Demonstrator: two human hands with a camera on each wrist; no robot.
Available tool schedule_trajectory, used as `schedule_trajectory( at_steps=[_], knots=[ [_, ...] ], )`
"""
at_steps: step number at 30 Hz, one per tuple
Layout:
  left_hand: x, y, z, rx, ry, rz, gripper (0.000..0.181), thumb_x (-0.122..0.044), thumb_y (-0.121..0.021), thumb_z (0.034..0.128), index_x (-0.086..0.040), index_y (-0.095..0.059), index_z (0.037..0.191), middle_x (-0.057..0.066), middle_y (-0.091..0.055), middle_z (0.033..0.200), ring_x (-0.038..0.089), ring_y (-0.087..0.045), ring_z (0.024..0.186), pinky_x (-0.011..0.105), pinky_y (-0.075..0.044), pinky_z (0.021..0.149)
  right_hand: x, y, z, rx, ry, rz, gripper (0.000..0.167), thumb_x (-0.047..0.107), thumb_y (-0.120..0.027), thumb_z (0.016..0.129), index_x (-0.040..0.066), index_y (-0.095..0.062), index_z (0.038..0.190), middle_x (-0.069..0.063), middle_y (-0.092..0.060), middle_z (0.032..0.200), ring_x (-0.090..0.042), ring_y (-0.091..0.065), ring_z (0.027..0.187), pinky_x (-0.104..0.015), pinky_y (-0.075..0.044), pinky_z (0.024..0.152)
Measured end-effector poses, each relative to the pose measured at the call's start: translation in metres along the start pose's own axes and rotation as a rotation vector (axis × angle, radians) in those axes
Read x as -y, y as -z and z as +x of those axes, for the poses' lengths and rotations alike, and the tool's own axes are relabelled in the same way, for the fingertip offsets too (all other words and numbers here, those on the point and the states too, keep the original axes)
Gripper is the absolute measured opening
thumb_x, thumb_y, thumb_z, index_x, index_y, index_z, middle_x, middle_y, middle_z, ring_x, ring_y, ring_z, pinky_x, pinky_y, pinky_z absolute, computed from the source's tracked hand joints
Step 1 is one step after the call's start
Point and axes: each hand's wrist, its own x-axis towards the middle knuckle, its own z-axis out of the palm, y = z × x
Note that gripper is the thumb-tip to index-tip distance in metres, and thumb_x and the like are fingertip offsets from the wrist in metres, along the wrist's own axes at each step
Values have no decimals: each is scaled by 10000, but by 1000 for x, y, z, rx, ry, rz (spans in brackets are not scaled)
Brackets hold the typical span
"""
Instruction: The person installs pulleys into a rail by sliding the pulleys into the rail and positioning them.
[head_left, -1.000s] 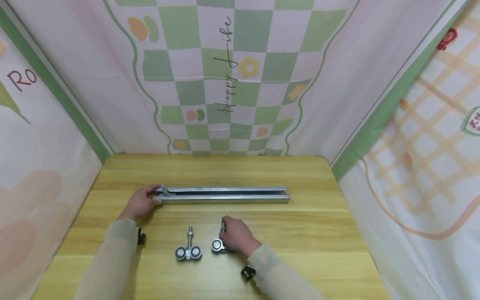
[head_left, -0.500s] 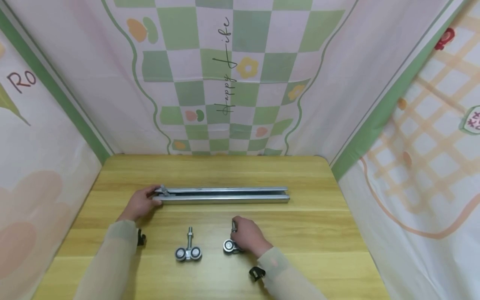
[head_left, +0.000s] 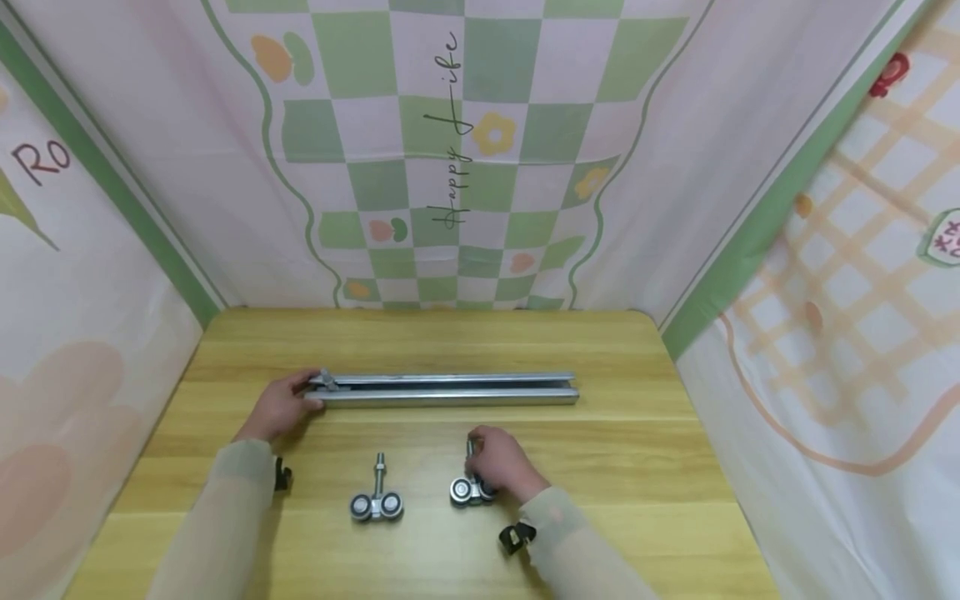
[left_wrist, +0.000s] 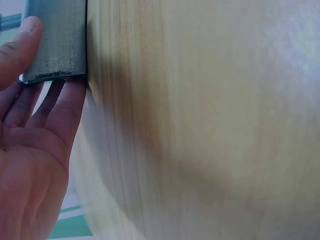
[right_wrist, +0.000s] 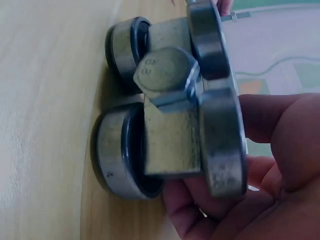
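Observation:
A long metal rail (head_left: 450,398) lies crosswise on the table, its slot facing up. The left hand (head_left: 279,408) grips its left end, thumb on the near side and fingers round the end, close to a bolt (head_left: 327,379) that sticks out of the slot. Nearer the front, the right hand (head_left: 506,460) holds a roller trolley (head_left: 462,492) by its bolt. In the right wrist view the trolley's wheels and hexagonal bolt head (right_wrist: 167,72) show close up. A second roller trolley (head_left: 377,506) lies untouched to the left, its bolt pointing away toward the rail.
The wooden table (head_left: 630,475) is enclosed by printed curtains at the back (head_left: 435,183) and on both sides. Black straps sit at both wrists, over or beside the light sleeves.
The right hand has moved right with its trolley, widening the distance to the other trolley, and now shows more of the wheels. The left hand and rail have stayed in place.

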Motion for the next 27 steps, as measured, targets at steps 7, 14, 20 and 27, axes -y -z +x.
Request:
schedule_trajectory(
  at_steps=[7, 14, 20, 27],
  knots=[
    [-2, 1, -2, -4, -7, -7, 689, -253, -731, 897, -90, -438, 1498, 233, -376, 1528, 491, -306, 1381, 664, -232, 1106, -9, 2, 3, 8, 2, 100, 451, 46, -793, 733, -48, -665, 1155, -21, -631, 831, -159, -584, 716, -313, -536, 645],
    [-4, 2, -4, -1, -10, -1, 689, -251, -730, 897, -82, -436, 1497, 237, -373, 1529, 493, -299, 1384, 666, -225, 1108, -10, 3, 2, -10, -11, 183, 414, 21, -786, 723, -53, -677, 1116, -31, -662, 847, -174, -612, 760, -337, -552, 704],
    [-7, 2, -5, -3, -12, -3, 678, -233, -724, 901, -66, -437, 1492, 250, -376, 1521, 497, -310, 1376, 660, -232, 1109, -11, 2, 1, -27, -34, 208, 422, 6, -785, 708, -47, -684, 1113, -23, -666, 841, -156, -609, 756, -324, -551, 703],
    [-9, 2, -5, -2, -7, 3, 664, -220, -719, 901, -66, -444, 1486, 251, -381, 1517, 493, -317, 1373, 652, -237, 1111, -15, 0, 1, -47, -46, 232, 419, 7, -784, 706, -48, -684, 1109, -22, -665, 844, -163, -608, 775, -342, -552, 729]
  ],
)
